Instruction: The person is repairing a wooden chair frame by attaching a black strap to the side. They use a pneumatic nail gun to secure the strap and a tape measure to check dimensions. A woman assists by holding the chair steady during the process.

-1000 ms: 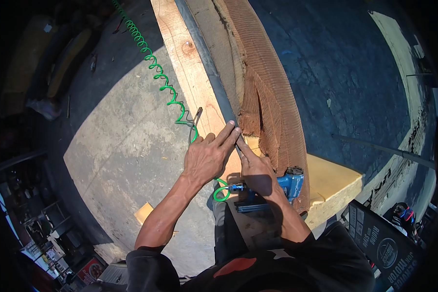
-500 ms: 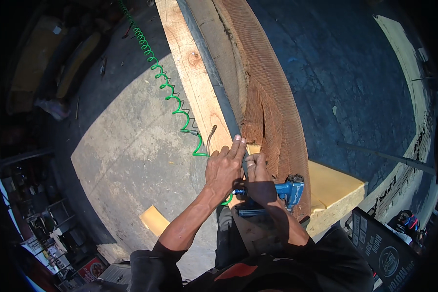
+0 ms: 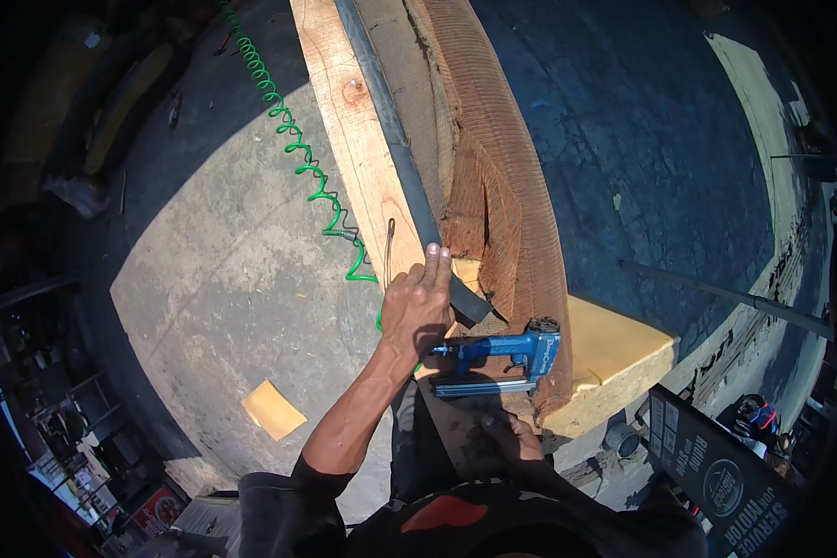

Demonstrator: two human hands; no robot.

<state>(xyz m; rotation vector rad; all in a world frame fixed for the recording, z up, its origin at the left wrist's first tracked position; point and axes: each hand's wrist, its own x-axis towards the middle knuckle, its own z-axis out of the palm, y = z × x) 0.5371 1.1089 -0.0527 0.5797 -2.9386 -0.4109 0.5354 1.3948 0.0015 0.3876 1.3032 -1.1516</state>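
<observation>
Two stretched fingers of my left hand [image 3: 417,307] lie flat on a black strip [image 3: 398,153], pressing it along the edge of a pale wooden board [image 3: 349,93]. The strip's loose end sticks out to the right beyond those fingers. Just right of this hand, a blue pneumatic staple gun [image 3: 502,353] lies on its side. My right hand [image 3: 513,437] is near my body, below the staple gun and partly in shadow, with its fingers apart and nothing visible in them. Brown ribbed fabric [image 3: 507,139] covers the curved piece beside the strip.
A green coiled air hose [image 3: 298,158] runs from the far left to the board. Yellow foam [image 3: 614,349] sits at the right of the work, and a small foam piece [image 3: 274,409] lies on the concrete floor. A dark sign [image 3: 716,474] stands at the lower right.
My right hand has left the strip and drawn back toward my body, exposing the strip's end and the staple gun. My left hand stays on the strip; the whole view has shifted slightly.
</observation>
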